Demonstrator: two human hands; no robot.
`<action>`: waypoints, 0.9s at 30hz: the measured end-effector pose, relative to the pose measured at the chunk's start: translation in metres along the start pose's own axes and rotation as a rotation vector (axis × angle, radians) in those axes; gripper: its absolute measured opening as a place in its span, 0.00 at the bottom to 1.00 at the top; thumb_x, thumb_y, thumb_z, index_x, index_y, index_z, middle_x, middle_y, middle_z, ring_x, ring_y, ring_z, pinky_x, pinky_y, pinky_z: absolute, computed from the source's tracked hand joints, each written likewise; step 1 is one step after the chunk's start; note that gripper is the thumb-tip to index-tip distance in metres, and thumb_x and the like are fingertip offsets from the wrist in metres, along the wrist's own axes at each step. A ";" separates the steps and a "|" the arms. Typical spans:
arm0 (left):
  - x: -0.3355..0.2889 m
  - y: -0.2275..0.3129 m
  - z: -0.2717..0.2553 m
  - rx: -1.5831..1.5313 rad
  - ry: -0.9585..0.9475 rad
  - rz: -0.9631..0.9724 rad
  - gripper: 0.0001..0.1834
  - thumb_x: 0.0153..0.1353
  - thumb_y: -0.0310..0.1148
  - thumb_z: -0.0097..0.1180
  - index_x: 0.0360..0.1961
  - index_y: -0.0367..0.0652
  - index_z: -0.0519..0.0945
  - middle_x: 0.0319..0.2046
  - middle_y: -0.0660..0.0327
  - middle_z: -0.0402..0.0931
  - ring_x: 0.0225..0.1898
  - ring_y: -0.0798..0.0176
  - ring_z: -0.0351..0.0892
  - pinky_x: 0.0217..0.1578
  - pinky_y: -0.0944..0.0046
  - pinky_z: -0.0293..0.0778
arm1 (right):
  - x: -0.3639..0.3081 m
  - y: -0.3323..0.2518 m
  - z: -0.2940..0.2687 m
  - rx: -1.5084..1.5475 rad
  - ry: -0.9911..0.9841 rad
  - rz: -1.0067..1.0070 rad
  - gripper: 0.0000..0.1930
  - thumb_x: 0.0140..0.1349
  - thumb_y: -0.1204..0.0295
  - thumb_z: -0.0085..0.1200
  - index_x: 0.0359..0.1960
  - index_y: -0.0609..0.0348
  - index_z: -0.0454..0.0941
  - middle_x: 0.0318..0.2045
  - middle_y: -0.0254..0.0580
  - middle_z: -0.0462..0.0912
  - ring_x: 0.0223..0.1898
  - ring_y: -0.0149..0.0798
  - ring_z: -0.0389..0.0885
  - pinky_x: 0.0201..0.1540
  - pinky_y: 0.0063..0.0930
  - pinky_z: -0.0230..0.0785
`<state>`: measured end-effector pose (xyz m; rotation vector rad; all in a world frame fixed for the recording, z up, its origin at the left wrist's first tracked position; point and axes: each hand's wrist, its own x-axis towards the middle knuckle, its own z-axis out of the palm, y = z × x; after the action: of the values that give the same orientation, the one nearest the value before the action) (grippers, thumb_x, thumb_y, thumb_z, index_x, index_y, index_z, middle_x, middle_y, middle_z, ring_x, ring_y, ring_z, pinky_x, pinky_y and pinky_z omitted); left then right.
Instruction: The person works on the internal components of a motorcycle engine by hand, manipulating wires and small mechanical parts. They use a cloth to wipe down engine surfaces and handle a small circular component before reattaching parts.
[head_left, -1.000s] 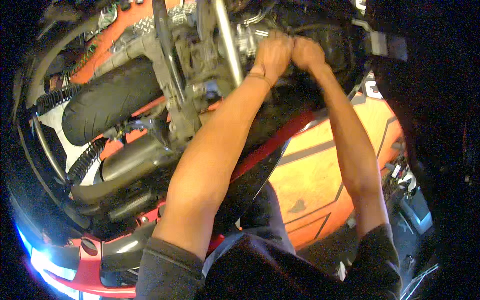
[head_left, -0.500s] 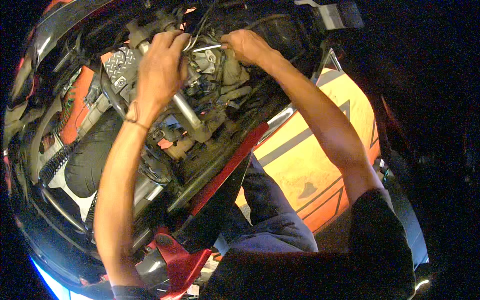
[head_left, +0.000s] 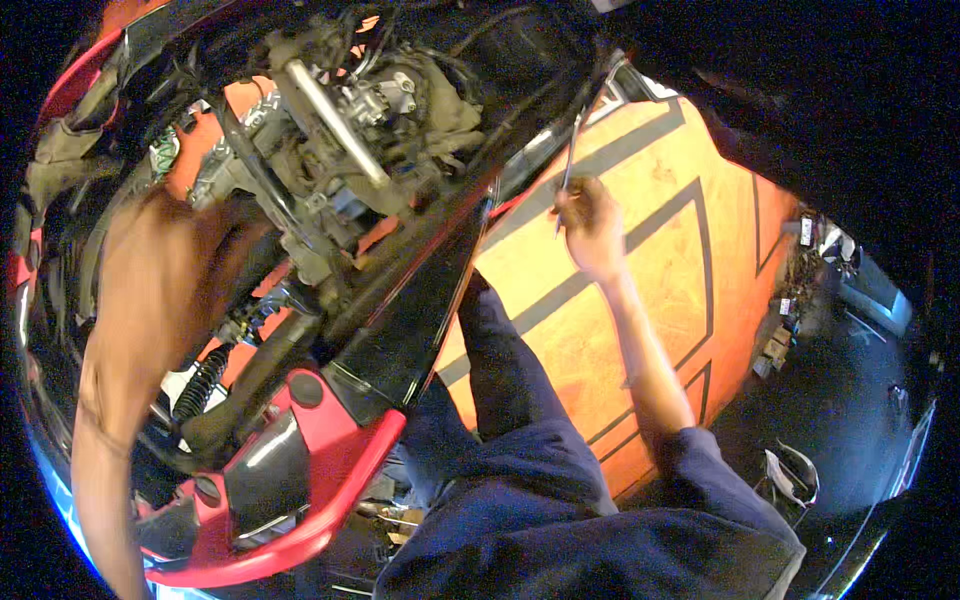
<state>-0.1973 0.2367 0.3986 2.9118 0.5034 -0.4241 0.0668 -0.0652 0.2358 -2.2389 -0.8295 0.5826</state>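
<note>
My right hand (head_left: 597, 228) is closed around a slim metal rod-like tool (head_left: 572, 150), its long end pointing up and away. It is over the orange platform, apart from the machine. My left hand (head_left: 165, 250) reaches into the left part of a scooter's opened body, near its frame tubes; its fingers are in shadow and smeared by motion. The exposed dirty engine (head_left: 400, 110) sits at the upper middle, with a shiny metal tube (head_left: 335, 125) running across it.
The orange platform (head_left: 640, 280) with dark stripes lies under the scooter. A red curved rear grab rail (head_left: 310, 540) is near my left forearm. A black coil spring (head_left: 203, 385) shows below my left hand. Small boxes (head_left: 772, 350) and other items stand at the right.
Both hands have left the engine. My right hand has moved right and nearer with the tool; my left has moved left and nearer. The view has shifted too.
</note>
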 end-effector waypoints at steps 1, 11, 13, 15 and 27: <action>-0.013 0.006 0.009 -0.100 0.050 0.048 0.17 0.49 0.25 0.56 0.43 0.39 0.78 0.27 0.48 0.77 0.36 0.45 0.77 0.41 0.52 0.72 | -0.029 0.025 -0.008 0.112 -0.028 0.207 0.07 0.62 0.75 0.50 0.37 0.66 0.75 0.27 0.49 0.79 0.29 0.41 0.83 0.29 0.31 0.72; -0.181 0.112 0.000 -0.337 -0.273 0.181 0.25 0.53 0.38 0.61 0.54 0.49 0.73 0.50 0.53 0.72 0.43 0.47 0.74 0.47 0.41 0.67 | -0.038 0.197 0.070 0.521 -0.173 0.748 0.07 0.59 0.72 0.56 0.32 0.64 0.75 0.25 0.39 0.79 0.23 0.36 0.80 0.29 0.30 0.76; -0.158 0.152 0.002 -0.814 -0.322 0.099 0.20 0.58 0.36 0.58 0.53 0.48 0.77 0.47 0.49 0.78 0.53 0.40 0.73 0.60 0.43 0.61 | 0.008 0.205 0.071 0.570 -0.066 0.738 0.05 0.58 0.73 0.55 0.32 0.62 0.77 0.24 0.39 0.79 0.23 0.35 0.79 0.27 0.28 0.74; -0.162 0.191 0.028 -0.884 -0.259 -0.076 0.19 0.60 0.31 0.56 0.53 0.44 0.76 0.47 0.50 0.77 0.50 0.48 0.76 0.54 0.47 0.67 | 0.046 0.216 0.086 0.590 -0.006 0.743 0.05 0.58 0.73 0.56 0.32 0.61 0.77 0.22 0.39 0.80 0.24 0.34 0.80 0.25 0.28 0.72; -0.181 0.345 0.138 -1.290 -0.109 -0.975 0.20 0.57 0.32 0.58 0.50 0.36 0.74 0.39 0.47 0.79 0.43 0.46 0.79 0.44 0.54 0.73 | 0.185 0.344 0.122 0.531 -0.169 0.258 0.08 0.60 0.65 0.52 0.35 0.55 0.73 0.27 0.33 0.75 0.25 0.30 0.70 0.24 0.32 0.66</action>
<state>-0.2752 -0.1675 0.3581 1.2837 1.4548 -0.1933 0.2597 -0.0807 -0.1252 -1.8277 -0.3980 0.9965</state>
